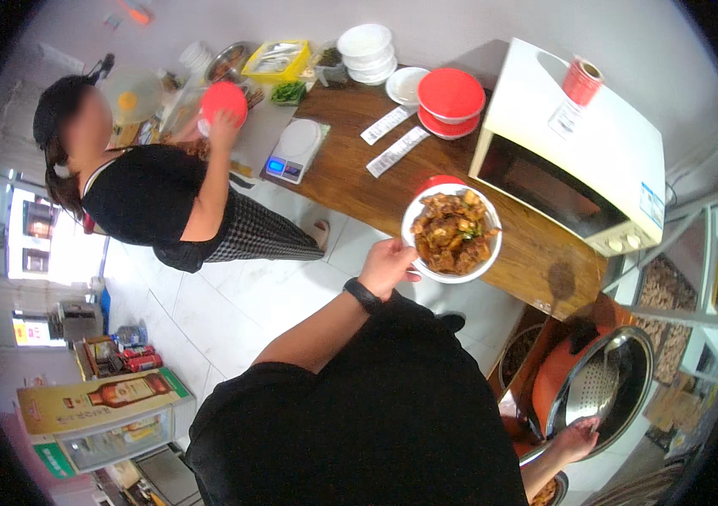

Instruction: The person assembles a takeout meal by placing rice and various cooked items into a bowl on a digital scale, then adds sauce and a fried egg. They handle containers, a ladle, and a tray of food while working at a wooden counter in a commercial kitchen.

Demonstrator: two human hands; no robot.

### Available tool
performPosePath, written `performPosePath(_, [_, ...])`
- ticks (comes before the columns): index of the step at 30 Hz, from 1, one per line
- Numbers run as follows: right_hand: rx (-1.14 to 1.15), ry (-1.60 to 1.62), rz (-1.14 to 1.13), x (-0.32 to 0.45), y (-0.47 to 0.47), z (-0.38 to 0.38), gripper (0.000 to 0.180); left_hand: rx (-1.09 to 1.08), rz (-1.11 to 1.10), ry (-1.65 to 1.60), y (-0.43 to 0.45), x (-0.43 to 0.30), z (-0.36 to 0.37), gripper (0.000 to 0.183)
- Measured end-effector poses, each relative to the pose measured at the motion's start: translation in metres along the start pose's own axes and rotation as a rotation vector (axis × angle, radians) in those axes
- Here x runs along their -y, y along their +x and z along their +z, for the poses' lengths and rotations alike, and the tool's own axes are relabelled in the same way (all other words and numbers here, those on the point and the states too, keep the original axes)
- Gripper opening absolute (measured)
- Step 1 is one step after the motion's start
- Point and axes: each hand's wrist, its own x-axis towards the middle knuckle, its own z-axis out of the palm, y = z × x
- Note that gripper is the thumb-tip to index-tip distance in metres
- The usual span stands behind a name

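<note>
My left hand [387, 269], with a black band at the wrist, holds the rim of a white bowl filled with browned, sauced food pieces [453, 234], over the near edge of the wooden table [346, 183]. A red lid [438, 183] shows partly behind the bowl. At the lower right my right hand [577, 439] is closed around the handle of a perforated metal skimmer [593, 392], whose head is inside a large orange-sided pot [551, 379]. Red-lidded bowls [450, 95] stand stacked at the back of the table, beside two printed paper strips [397, 152].
A microwave oven [574, 152] carries a red roll [582, 82]. Further left are a kitchen scale [295, 148], stacked white bowls [366, 54] and a yellow basket [276, 60]. Another person [150, 190] stands at the left, one hand on a red-lidded bowl [223, 104].
</note>
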Motion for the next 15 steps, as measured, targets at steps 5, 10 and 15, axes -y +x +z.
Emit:
performPosePath(5, [-0.384, -0.181, 0.036, 0.047, 0.045, 0.038, 0.039, -0.099, 0.045, -0.105, 0.005, 0.096, 0.02, 0.021])
performPosePath(10, [-0.405, -0.243, 0.154, 0.054, 0.082, 0.037, 0.037, -0.26, 0.113, -0.111, -0.001, 0.096, 0.048, 0.018])
performPosePath(15, [-0.301, -0.217, 0.315, 0.028, 0.104, 0.041, 0.03, -0.296, 0.19, -0.08, -0.005, 0.096, 0.056, 0.017])
